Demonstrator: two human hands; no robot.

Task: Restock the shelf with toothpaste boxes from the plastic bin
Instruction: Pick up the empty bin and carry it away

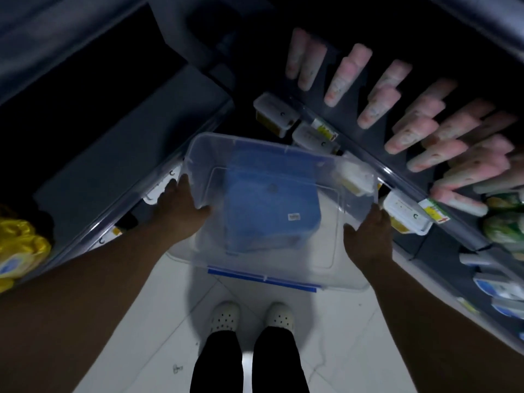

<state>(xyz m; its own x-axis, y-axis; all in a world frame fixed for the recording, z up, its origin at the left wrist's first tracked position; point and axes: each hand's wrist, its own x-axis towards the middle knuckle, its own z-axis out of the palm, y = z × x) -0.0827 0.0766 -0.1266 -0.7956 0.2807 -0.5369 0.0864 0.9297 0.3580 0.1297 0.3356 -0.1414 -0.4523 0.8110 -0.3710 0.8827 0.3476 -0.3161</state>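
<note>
Bin first: the clear plastic bin [283, 150] hangs above the floor [147, 321], with the left grip [181, 205] and right grip [368, 239] each clasping a side wall. It looks light. I see no boxes in it, only a blue slab [269, 199] inside or beneath. The plastic looks smooth and slightly flexible, so holding under the rim seems safest. Pink toothpaste boxes [411, 131] lie on the shelf [340, 114] to the right.
</note>
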